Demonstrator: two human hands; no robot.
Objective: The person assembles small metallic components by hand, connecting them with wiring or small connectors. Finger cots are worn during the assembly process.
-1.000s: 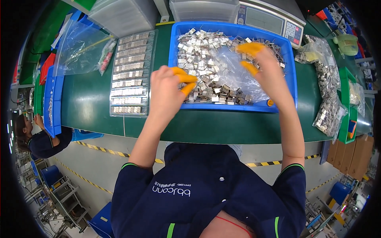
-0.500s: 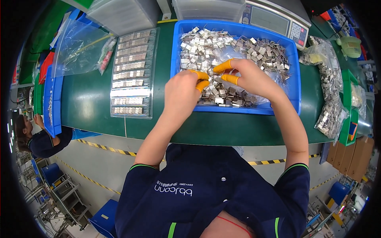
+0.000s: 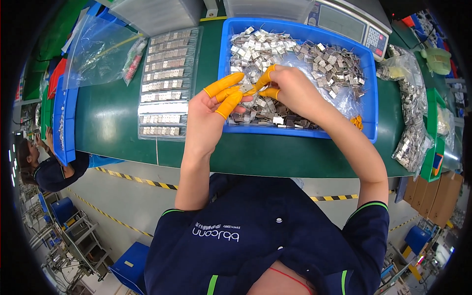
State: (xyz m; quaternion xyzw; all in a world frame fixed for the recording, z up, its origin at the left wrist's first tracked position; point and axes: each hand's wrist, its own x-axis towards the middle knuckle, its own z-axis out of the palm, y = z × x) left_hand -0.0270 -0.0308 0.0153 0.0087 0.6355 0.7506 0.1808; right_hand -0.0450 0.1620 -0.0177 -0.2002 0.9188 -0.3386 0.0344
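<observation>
Factory workshop: green desk (image 3: 295, 160), blue bin (image 3: 372, 98) of small metal parts (image 3: 334, 64), digital scale (image 3: 339, 20), striped floor tape (image 3: 132, 178), co-worker (image 3: 56, 174) alongside.

1. Dark shirt (image 3: 305, 221) — white lettering (image 3: 215, 233), inverted, nearer the body than the left hand (image 3: 209, 110).
2. Scale (image 3: 343, 23) — keypad (image 3: 376, 39) markings, beyond the right hand (image 3: 295, 91), too small to read.
3. Blue bin (image 3: 140, 255), behind and left of both hands: pale label (image 3: 129, 264), illegible.

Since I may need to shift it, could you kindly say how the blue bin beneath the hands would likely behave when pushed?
The blue bin would probably feel stiff, as its walls stand up without sagging. The heap of metallic-looking parts likely makes it heavy; being loose, they might slide.
</observation>
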